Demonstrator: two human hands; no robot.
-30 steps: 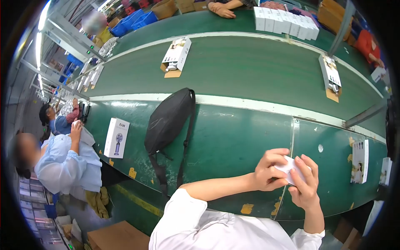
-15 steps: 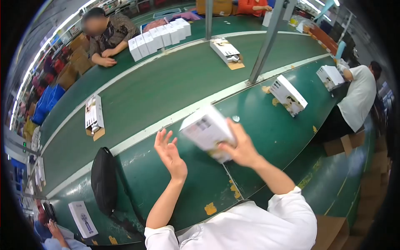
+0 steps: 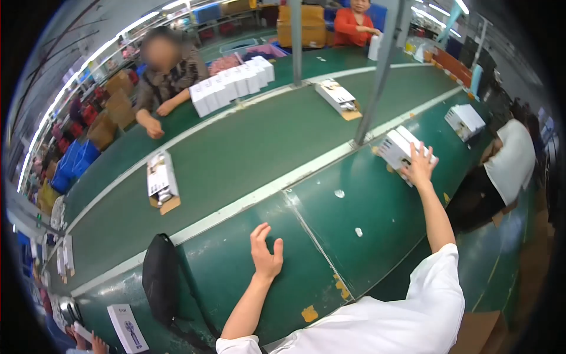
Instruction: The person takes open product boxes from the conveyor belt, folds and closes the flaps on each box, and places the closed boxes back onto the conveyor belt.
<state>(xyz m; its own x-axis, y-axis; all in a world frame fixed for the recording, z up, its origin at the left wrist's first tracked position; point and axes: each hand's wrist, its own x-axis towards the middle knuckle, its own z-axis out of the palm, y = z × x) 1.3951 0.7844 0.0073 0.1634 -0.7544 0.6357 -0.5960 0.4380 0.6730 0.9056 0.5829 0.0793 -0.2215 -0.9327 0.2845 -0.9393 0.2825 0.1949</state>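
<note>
My right hand [image 3: 420, 167] is on a white printed carton [image 3: 394, 148], fingers spread over its upper side and thumb toward its near edge. This carton stands against a second white carton [image 3: 408, 133] on the green table. Part of both is hidden behind the fingers. My left hand [image 3: 267, 253] holds nothing; its fingers are parted and half curled above the bare green surface. A black bag [image 3: 160, 280] lies to the left of that hand.
A green conveyor belt [image 3: 236, 162] carries open cartons [image 3: 161, 180] [image 3: 337, 97]. A metal post [image 3: 380, 74] rises at the table's edge. Across the belt, a person [image 3: 168, 74] sits by a row of white boxes [image 3: 233, 85]. Another carton [image 3: 464, 122] stands at right near a co-worker [image 3: 510, 159].
My right hand has carried the white carton from in front of me to the right, beside the other carton. My left hand has moved lower and slightly right. The whole view has shifted.
</note>
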